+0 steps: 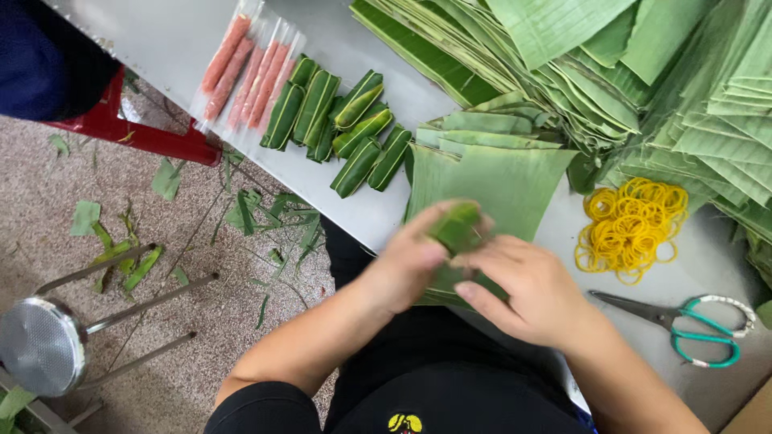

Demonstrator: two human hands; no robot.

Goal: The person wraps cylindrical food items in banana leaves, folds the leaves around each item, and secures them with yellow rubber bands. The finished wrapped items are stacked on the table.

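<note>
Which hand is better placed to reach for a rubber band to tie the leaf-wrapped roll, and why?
Probably the right hand. The yellow rubber bands lie on the table just beyond it on that side, while the left hand grips the leaf-wrapped roll and sits farther away.

Clear plastic sleeves of pink sausage sticks (pixel 245 68) lay in a slanted row at the grey worktop's (pixel 173 36) far left edge, just beside a cluster of finished green leaf-wrapped parcels (pixel 342 128).
</note>
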